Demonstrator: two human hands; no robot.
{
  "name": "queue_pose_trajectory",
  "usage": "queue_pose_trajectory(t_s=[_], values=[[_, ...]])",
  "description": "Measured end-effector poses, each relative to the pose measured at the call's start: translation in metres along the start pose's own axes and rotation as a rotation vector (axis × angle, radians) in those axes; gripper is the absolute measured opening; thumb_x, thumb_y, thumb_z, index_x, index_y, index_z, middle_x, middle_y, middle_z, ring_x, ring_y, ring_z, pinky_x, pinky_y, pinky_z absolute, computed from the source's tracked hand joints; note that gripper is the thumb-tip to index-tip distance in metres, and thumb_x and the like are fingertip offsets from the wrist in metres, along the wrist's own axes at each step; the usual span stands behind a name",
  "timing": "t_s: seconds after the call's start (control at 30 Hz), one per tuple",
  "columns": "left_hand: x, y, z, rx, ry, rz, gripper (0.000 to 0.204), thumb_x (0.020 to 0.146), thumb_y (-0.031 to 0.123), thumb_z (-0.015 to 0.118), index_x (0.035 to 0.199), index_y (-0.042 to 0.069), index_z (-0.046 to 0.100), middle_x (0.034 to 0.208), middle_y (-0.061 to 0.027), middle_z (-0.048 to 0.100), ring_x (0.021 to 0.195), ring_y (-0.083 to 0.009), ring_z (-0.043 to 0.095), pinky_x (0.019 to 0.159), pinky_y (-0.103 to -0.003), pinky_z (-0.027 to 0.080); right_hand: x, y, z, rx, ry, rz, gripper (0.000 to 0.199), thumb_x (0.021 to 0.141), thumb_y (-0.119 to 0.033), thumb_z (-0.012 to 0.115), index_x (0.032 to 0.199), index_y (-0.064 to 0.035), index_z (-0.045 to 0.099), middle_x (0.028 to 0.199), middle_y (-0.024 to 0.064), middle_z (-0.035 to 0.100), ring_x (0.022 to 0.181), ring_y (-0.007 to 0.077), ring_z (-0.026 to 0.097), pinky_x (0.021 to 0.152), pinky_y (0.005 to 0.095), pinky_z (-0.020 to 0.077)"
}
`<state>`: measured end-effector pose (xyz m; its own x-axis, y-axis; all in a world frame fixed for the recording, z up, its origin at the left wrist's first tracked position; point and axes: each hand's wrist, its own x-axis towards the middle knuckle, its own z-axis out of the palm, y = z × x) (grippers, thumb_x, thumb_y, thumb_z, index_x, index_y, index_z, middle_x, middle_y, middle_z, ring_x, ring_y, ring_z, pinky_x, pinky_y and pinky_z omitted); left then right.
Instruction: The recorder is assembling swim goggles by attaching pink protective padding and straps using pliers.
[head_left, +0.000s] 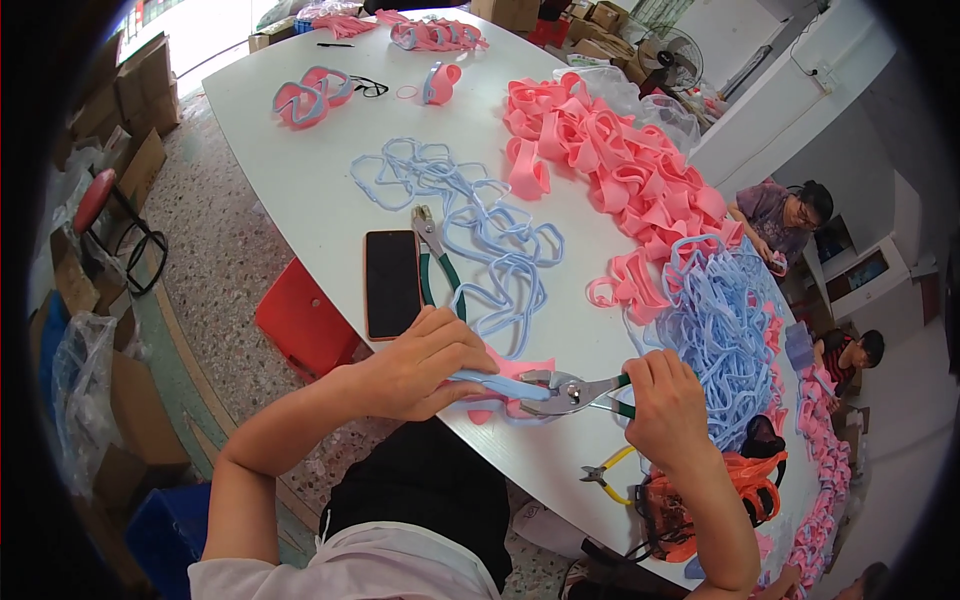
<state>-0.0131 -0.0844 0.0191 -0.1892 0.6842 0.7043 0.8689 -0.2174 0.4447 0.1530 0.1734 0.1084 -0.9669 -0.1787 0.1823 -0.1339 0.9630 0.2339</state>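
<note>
On the white surface [265, 140], some pieces [437, 38] look joined; pink heap [600, 150] and blue heap [725, 335] seemingly remain. Left grip [432, 365] pinches a blue band [485, 380]; right grip [668, 400] closes round pliers [572, 394].

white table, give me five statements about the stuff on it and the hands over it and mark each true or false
1. The right hand holds green-handled pliers. True.
2. The left hand holds a phone. False: the left hand holds a blue band, and the phone lies on the table.
3. A second pair of pliers lies beside the phone. True.
4. The heap of pink pieces is left of the phone. False: the heap of pink pieces is to its right.
5. The yellow-handled cutters are lying on the table, not held. True.
</note>
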Motion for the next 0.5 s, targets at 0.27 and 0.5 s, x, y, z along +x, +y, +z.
queue_pose_trajectory(t_s=[0.27,0.5], values=[[0.003,0.003,0.008,-0.027,0.055,0.035,0.037,0.075,0.005,0.075,0.104,0.007,0.052,0.098,-0.0092,0.056,0.088,-0.025,0.049,0.075,-0.036,0.033,0.008,-0.018,-0.012,0.017,0.025,0.012,0.04,0.067,0.002,0.057,0.107,0.0019,0.056,0.096,0.0138,0.053,0.091,0.0295,0.052,0.074,0.0384,0.0427],[0.007,0.005,0.012,-0.043,0.059,0.066,0.034,0.075,0.004,0.075,0.097,0.009,0.049,0.096,-0.0078,0.055,0.085,-0.0242,0.048,0.075,-0.037,0.033,0.011,-0.014,-0.007,-0.11,0.053,-0.016,0.014,0.071,-0.005,0.054,0.085,-0.0026,0.053,0.079,0.0095,0.048,0.075,0.0254,0.05,0.061,0.0364,0.0385]])
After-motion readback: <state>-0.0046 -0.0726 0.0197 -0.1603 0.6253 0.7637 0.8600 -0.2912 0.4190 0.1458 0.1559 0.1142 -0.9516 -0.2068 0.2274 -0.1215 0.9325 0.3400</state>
